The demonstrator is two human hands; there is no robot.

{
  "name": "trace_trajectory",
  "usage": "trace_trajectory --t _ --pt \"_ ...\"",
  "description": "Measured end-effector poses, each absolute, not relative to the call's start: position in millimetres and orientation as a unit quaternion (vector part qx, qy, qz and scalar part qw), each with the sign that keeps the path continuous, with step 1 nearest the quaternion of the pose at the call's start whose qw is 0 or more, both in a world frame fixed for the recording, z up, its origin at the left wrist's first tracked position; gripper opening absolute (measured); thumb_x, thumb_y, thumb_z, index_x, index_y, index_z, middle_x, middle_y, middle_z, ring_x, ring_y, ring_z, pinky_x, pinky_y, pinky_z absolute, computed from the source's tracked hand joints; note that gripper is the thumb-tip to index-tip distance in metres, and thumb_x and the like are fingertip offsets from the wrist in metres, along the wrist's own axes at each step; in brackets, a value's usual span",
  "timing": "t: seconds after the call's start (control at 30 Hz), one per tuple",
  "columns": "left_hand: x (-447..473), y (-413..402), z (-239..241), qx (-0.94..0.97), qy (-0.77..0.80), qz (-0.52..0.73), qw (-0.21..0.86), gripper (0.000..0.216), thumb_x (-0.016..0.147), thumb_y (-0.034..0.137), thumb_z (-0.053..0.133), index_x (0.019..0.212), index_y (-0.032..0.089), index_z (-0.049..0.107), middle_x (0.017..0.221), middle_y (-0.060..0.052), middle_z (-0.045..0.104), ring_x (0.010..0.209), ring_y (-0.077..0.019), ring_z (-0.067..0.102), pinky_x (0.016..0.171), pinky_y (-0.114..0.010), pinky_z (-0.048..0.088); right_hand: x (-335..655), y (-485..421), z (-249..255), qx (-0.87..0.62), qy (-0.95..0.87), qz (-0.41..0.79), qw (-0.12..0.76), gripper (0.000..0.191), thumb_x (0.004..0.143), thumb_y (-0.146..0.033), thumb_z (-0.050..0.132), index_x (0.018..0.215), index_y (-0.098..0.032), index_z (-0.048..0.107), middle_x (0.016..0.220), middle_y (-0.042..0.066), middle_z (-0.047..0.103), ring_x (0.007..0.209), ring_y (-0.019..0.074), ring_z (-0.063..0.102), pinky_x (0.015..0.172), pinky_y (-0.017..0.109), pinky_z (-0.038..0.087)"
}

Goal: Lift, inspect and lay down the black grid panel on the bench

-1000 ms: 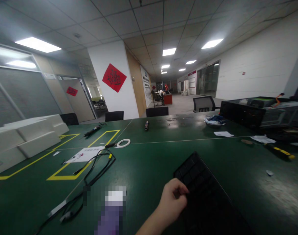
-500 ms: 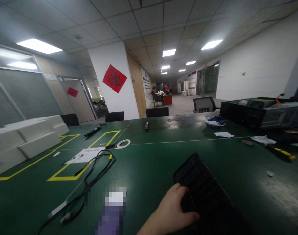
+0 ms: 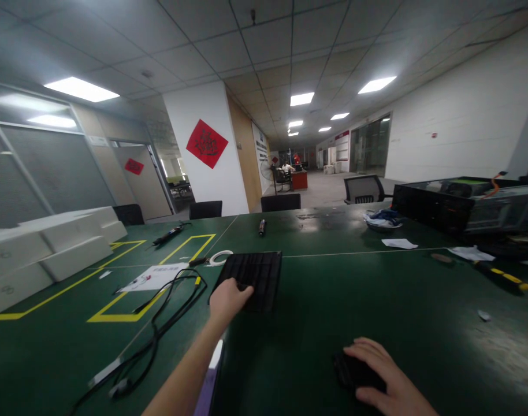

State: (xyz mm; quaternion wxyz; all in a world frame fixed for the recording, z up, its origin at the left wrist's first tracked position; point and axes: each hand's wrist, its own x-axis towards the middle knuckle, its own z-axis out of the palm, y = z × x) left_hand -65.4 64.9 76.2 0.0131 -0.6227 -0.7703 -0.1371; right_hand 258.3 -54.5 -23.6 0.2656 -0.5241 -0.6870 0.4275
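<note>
My left hand [image 3: 229, 297] is closed on a flat black plastic panel [image 3: 264, 271] with a grid of ribs, its thumb and fingertips at a raised part near the middle. The panel lies on or just above the green tabletop [image 3: 298, 323], close to a white ring [image 3: 220, 257]. Lower right, my right hand [image 3: 383, 372] curls around a small dark block-like object [image 3: 350, 372]; its kind is hard to make out under the fingers. A purple and white item [image 3: 209, 381] is partly covered by my left forearm.
Black cables [image 3: 160, 329] and a paper sheet [image 3: 153, 277] lie left, near white foam blocks [image 3: 77, 254]. A dark cylinder [image 3: 262, 227] stands out mid-table. On the right are a cloth-filled bowl [image 3: 382, 222], a yellow-black tool [image 3: 504, 277] and an open computer case [image 3: 432, 205].
My left hand has moved left and away from me with the black panel, which has turned. My right hand has come into view at lower right, holding a dark object.
</note>
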Motion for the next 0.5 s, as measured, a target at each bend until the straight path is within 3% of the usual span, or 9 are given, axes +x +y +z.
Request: trace_trajectory --t 0.17,0.33,0.5 --pt "-99.6 84.5 64.6 -0.587 -0.803 -0.098 0.030 0.037 0.069 0.045 0.052 0.074 0.011 0.064 0.082 -0.017 0.066 0.083 -0.0297 0.061 0.067 -0.033 0.044 256.5 -51.2 -25.7 -0.512 -0.704 0.417 0.262 0.055 0.072 -0.045 0.054 0.121 -0.023 0.047 0.135 0.009 0.030 0.129 0.0256 0.012 0.106 0.040 0.015" --pt "-104.4 96.5 52.5 -0.601 -0.792 -0.096 0.045 0.040 0.074 0.043 0.047 0.079 0.008 0.065 0.088 -0.020 0.064 0.088 -0.0318 0.059 0.074 -0.037 0.044 258.9 -52.4 -27.6 -0.523 -0.697 0.413 0.264 0.057 0.071 -0.046 0.053 0.122 -0.022 0.045 0.136 0.010 0.027 0.129 0.0255 0.013 0.106 0.041 0.013" --pt "-133.9 83.2 50.9 -0.616 -0.775 -0.129 0.060 0.038 0.076 0.006 0.033 0.108 0.004 0.053 0.107 -0.019 0.059 0.105 -0.0241 0.052 0.088 -0.033 0.038 267.7 -55.2 -17.7 -0.567 -0.683 0.375 0.269 0.057 0.073 -0.047 0.048 0.123 -0.019 0.045 0.136 0.010 0.029 0.127 0.0253 0.019 0.106 0.041 0.018"
